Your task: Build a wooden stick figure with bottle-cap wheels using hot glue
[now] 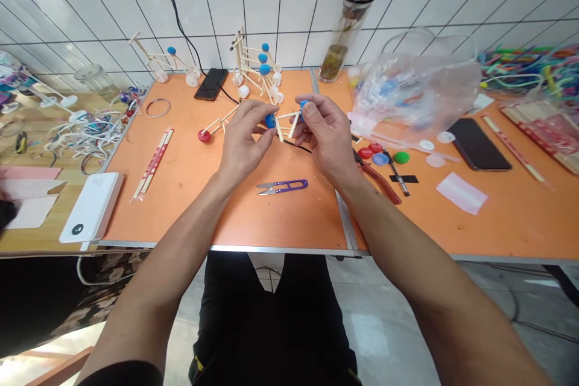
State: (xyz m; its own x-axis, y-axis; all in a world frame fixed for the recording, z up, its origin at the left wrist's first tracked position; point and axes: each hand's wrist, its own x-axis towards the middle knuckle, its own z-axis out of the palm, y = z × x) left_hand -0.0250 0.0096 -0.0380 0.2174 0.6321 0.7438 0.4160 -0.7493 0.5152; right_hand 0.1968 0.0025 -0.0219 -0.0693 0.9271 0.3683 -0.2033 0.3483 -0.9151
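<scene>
My left hand is closed, its fingertips pinching a blue bottle cap. Opposite it, my right hand grips a second blue cap between thumb and fingers. Short pale wooden sticks run between the two caps, above the orange table. Partly behind my left hand lies a stick piece with a red cap on its end. Purple thread snips rest below the hands. Red-handled pliers lie beside my right wrist.
Stick models with blue and white caps stand near the tiled wall, beside a phone. A tall glass flask and a plastic bag are at the back. Wrapped chopsticks and a power bank lie left.
</scene>
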